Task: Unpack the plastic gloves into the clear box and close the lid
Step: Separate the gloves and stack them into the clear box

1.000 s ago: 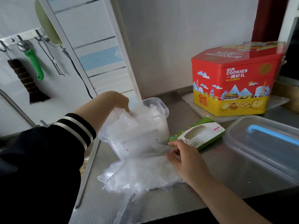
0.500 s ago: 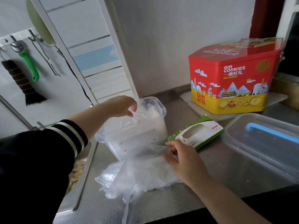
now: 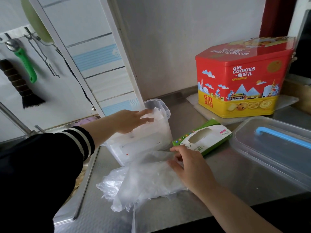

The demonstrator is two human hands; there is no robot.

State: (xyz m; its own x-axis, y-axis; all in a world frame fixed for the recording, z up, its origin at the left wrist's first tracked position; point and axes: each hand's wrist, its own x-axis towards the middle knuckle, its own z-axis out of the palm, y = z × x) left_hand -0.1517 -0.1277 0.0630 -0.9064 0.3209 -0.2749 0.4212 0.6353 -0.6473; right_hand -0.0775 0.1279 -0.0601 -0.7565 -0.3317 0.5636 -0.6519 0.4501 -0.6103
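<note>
A clear box (image 3: 161, 108) stands on the steel counter, stuffed with crumpled plastic gloves. My left hand (image 3: 131, 121) lies flat over the box's opening, fingers straight, pressing the gloves down. In front of the box lies a loose pile of plastic gloves (image 3: 143, 184). My right hand (image 3: 190, 167) rests on the right end of that pile, fingers bent onto the plastic. A green and white glove carton (image 3: 202, 140) lies flat just right of the box, its oval opening showing.
A clear lid with a blue strip (image 3: 276, 148) lies at the right. A red and yellow cookie tin (image 3: 242, 84) stands at the back right. A brush (image 3: 18, 84) and a green-handled tool (image 3: 25, 64) hang on the left wall. The counter's front edge is near.
My left hand has gone from holding gloves above the box to pressing them down flat into it. The right hand stays on the pile.
</note>
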